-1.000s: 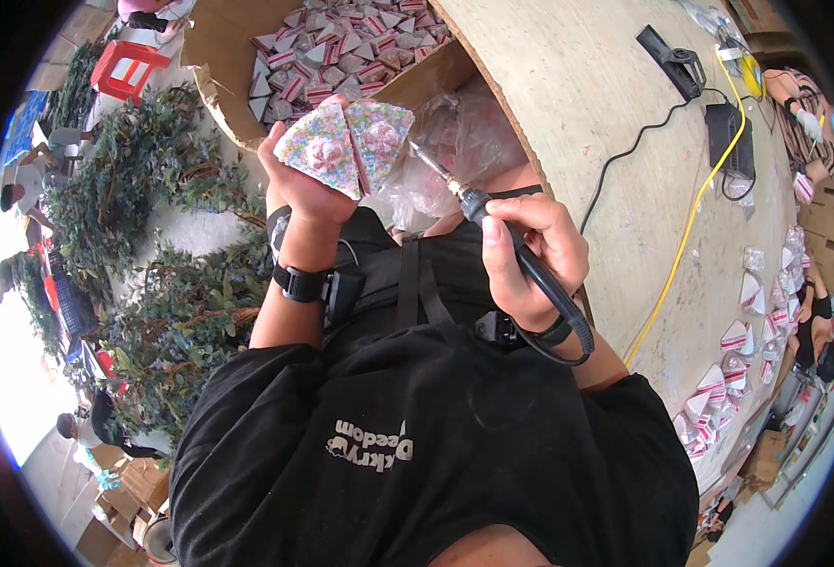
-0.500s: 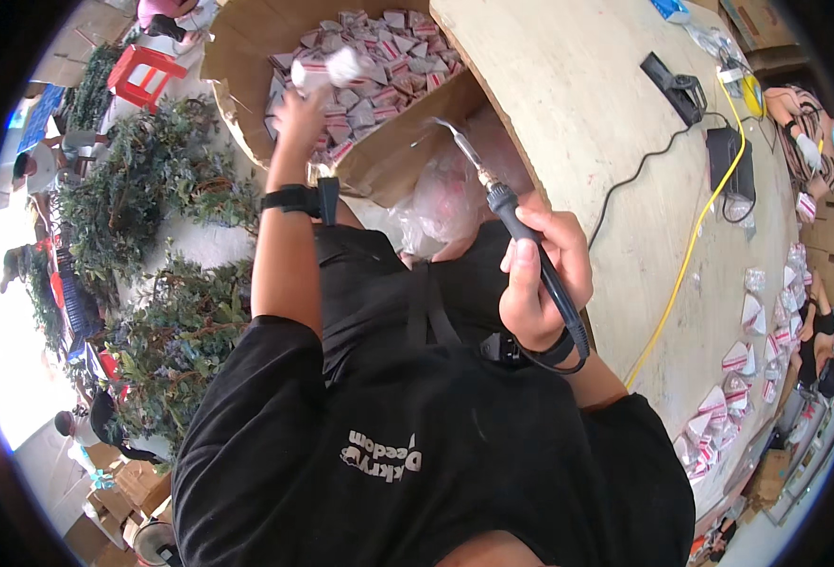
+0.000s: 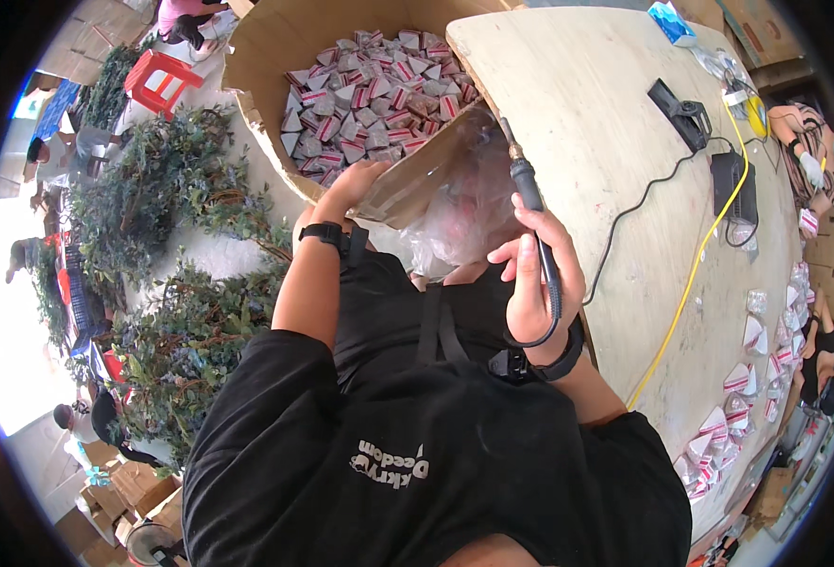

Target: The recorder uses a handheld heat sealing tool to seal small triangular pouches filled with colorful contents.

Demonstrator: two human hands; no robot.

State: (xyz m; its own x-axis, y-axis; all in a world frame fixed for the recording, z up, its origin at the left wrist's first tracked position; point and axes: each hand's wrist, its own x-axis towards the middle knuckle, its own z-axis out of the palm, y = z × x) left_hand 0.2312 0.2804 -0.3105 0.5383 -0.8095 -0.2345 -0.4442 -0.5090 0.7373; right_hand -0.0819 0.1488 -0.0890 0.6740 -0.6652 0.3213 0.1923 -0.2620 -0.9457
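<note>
My right hand (image 3: 544, 274) holds a soldering iron (image 3: 530, 194) by its black handle. The metal tip points away from me, close to the table's edge, and the cord loops down by my wrist. My left hand (image 3: 356, 184) lies at the near rim of a large cardboard box (image 3: 271, 132), fingers stretched along the cardboard; part of the hand is hard to make out. Nothing shows in its grasp. Inside the box is a heap of small triangular packets (image 3: 370, 99), white and clear with red stripes.
Crumpled clear plastic (image 3: 455, 213) sits between the box and the pale table (image 3: 644, 265). On the table are a black stand (image 3: 681, 113), a black power unit (image 3: 733, 184), a yellow cable (image 3: 700, 246) and more packets (image 3: 714, 430). Leafy artificial branches (image 3: 200, 321) fill the left floor.
My left hand has drawn back from over the heap to the box's near rim; the white packet it had is gone from it. The soldering iron has swung more upright, tip toward the table.
</note>
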